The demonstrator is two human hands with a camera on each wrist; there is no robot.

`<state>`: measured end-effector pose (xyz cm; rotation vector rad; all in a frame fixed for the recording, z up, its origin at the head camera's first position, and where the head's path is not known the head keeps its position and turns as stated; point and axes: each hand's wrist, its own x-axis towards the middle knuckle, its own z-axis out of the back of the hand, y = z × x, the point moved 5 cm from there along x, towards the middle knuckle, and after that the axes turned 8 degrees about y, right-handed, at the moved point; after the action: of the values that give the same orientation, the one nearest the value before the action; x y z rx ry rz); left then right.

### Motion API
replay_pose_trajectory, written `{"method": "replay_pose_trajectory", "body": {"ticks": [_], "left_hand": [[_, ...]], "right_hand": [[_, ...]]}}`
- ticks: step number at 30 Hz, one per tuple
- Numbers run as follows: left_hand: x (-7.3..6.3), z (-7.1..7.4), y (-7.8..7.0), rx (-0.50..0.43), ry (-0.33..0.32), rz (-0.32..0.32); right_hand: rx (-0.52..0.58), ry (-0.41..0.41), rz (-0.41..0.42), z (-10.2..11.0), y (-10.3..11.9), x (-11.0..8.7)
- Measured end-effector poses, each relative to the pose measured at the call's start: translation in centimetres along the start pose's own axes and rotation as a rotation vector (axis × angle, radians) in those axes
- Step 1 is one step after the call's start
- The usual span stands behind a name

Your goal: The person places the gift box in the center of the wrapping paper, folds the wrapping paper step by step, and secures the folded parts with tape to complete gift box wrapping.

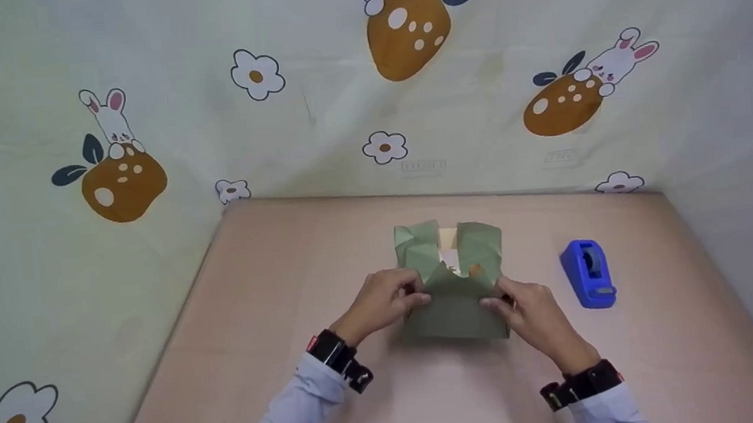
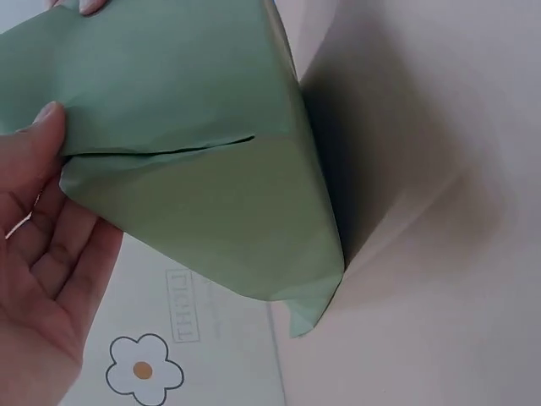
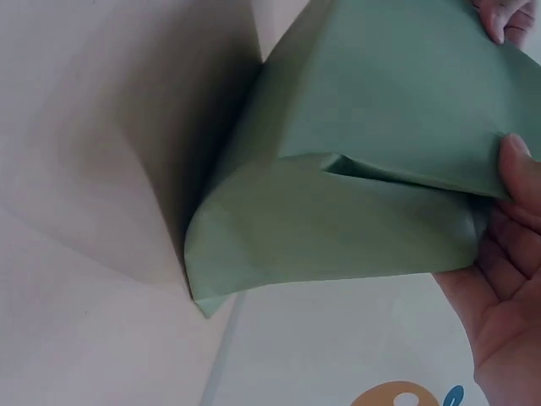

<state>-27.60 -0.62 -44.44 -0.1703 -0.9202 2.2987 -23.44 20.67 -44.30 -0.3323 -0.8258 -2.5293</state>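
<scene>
Green wrapping paper (image 1: 458, 311) is folded up around a pale box (image 1: 449, 258) with brown print, part of which shows between the paper's standing flaps. My left hand (image 1: 382, 301) pinches the left side of the near flap between thumb and fingers. On the opposite side, my right hand (image 1: 534, 307) pinches the same flap near its right corner. Both wrist views show a slit-like fold in the paper on the box's side, with the thumb lying on the near panel. Most of the box is hidden under the paper.
A blue tape dispenser (image 1: 590, 274) stands on the table to the right of the package. The pinkish table (image 1: 273, 283) meets a pale cloth backdrop (image 1: 315, 148) printed with rabbits and flowers on the far and side edges.
</scene>
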Motion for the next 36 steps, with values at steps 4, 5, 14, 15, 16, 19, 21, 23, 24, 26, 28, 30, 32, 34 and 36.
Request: {"method": "replay_pose_trajectory", "body": {"ticks": [4, 5, 14, 15, 16, 19, 21, 23, 24, 26, 28, 30, 32, 34, 36], "left_hand": [[-0.3, -0.5, -0.8, 0.062, -0.014, -0.039], [-0.4, -0.7, -0.9, 0.063, -0.021, -0.052], [-1.6, -3.2, -0.2, -0.130, 0.000, -0.099], [-1.8, -3.5, -0.1, -0.137, 0.010, -0.104], [-2.1, -3.7, 0.0, -0.139, 0.021, -0.103], [-2.8, -4.5, -0.1, -0.114, 0.037, -0.106], [-3.2, -5.0, -0.1, -0.099, 0.038, -0.110], [-3.4, -5.2, -0.1, -0.100, 0.023, -0.130], [-3.5, -5.2, -0.1, -0.110, 0.014, -0.140], [-3.5, -5.3, 0.1, -0.135, 0.003, -0.144], [-3.3, -5.3, 0.3, -0.155, -0.011, -0.133], [-3.1, -5.3, 0.4, -0.168, -0.012, -0.105], [-2.8, -5.4, 0.5, -0.168, -0.011, -0.070], [-2.5, -5.3, 0.5, -0.171, 0.000, -0.036], [-2.4, -5.2, 0.5, -0.183, 0.025, -0.016]], "right_hand": [[0.019, 0.045, -0.049, -0.1, -0.2, -0.3], [0.023, 0.052, -0.056, -0.2, -0.3, -0.4], [0.260, 0.154, -0.079, -1.1, -1.2, -2.2], [0.284, 0.171, -0.079, -1.2, -1.3, -2.4], [0.287, 0.182, -0.070, -1.3, -1.2, -2.8], [0.222, 0.229, -0.044, -1.7, -0.8, -3.9], [0.169, 0.251, -0.024, -2.3, -0.3, -4.5], [0.120, 0.241, -0.025, -2.7, 0.1, -4.9], [0.100, 0.221, -0.024, -2.9, 0.2, -5.0], [0.090, 0.184, -0.052, -3.1, 0.1, -4.9], [0.108, 0.146, -0.101, -3.3, -0.3, -4.7], [0.155, 0.131, -0.160, -3.4, -0.7, -4.3], [0.215, 0.139, -0.216, -3.5, -1.2, -3.8], [0.265, 0.176, -0.275, -3.6, -1.5, -3.4], [0.303, 0.216, -0.311, -3.5, -1.6, -3.0]]}}
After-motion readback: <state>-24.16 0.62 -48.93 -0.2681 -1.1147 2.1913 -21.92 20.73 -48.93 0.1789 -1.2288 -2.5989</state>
